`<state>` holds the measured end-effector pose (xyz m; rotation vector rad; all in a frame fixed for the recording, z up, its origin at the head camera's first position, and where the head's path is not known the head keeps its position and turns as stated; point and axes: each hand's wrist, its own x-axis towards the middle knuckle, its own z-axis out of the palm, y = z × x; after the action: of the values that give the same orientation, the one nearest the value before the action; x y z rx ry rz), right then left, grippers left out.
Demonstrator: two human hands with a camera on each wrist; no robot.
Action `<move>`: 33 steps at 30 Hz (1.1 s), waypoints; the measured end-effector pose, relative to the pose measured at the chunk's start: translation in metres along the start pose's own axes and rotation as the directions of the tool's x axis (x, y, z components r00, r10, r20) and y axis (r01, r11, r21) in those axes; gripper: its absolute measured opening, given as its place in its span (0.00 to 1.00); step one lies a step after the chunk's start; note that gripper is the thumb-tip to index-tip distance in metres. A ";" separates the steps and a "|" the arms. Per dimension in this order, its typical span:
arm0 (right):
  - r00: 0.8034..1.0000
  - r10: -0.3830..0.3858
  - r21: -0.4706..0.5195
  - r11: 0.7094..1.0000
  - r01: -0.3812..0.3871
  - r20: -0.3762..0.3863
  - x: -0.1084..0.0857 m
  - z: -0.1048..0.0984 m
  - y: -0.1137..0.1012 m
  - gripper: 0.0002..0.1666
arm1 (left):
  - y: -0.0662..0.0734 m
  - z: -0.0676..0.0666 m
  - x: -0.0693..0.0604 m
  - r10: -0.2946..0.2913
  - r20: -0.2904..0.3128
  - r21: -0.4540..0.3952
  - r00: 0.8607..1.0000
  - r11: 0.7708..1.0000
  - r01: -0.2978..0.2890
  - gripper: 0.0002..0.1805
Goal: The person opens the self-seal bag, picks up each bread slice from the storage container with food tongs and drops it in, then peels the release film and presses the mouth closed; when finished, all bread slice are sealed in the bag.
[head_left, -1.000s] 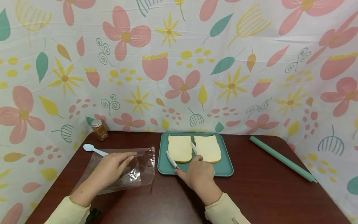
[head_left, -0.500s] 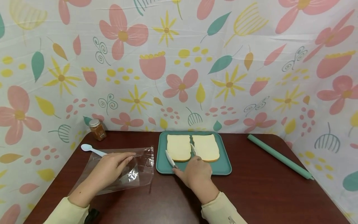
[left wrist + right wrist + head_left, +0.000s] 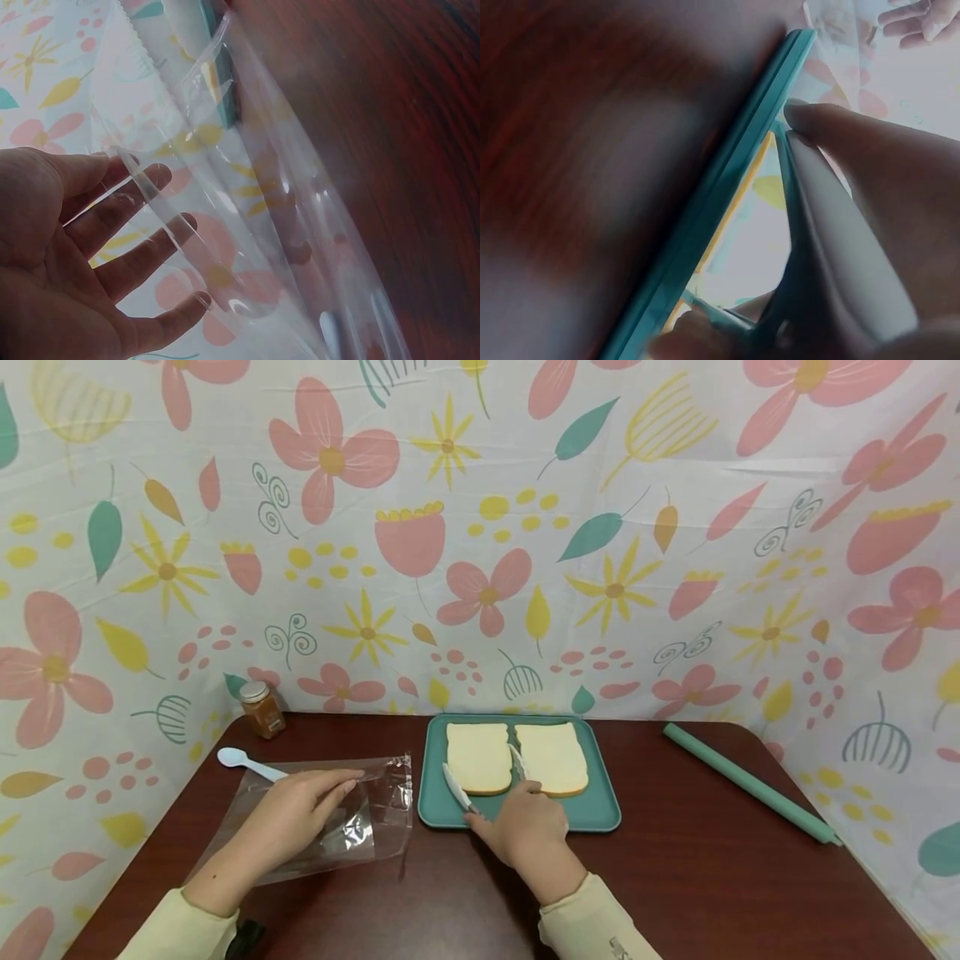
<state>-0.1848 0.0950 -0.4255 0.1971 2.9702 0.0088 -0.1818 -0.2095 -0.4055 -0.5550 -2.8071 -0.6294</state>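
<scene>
Two bread slices lie side by side on a teal tray (image 3: 438, 814), a left slice (image 3: 480, 756) and a right slice (image 3: 555, 758). My right hand (image 3: 534, 828) holds white-tipped tongs (image 3: 457, 787) low over the tray. One tong arm is along the left slice's outer edge and the other in the gap between the slices; whether they touch the bread I cannot tell. To the left, my left hand (image 3: 296, 810) pinches the edge of a clear plastic bag (image 3: 390, 818) between thumb and forefinger. In the left wrist view, the other fingers spread behind the bag (image 3: 225, 202).
A light blue spoon (image 3: 234, 757) lies partly behind the bag and left hand. Toward the back left corner stands a jar (image 3: 262, 714) of orange-brown contents with a silver lid. A green rod-like roll (image 3: 750, 783) lies slanting at the right. A flowered cloth (image 3: 480, 527) hangs behind the table.
The head view has shifted slightly. Both hands, the tongs, the bag and the bread keep the same places relative to one another.
</scene>
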 end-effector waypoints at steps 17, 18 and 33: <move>0.999 -0.052 0.139 0.989 0.049 0.015 0.013 0.003 0.024 0.73 | -0.002 -0.001 0.001 0.012 -0.022 0.024 1.000 1.000 -0.011 0.15; 0.998 -0.056 0.140 0.989 0.055 0.010 0.013 0.003 0.024 0.73 | -0.001 0.000 0.001 0.008 -0.022 0.024 1.000 1.000 -0.008 0.15; 0.992 -0.099 0.099 0.989 0.107 -0.080 0.010 0.008 0.028 0.67 | -0.002 0.000 0.000 -0.004 -0.013 0.011 1.000 1.000 0.004 0.15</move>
<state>-0.1896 0.1244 -0.4343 0.0571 3.0541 -0.1528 -0.1828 -0.2116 -0.4062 -0.5418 -2.7988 -0.6151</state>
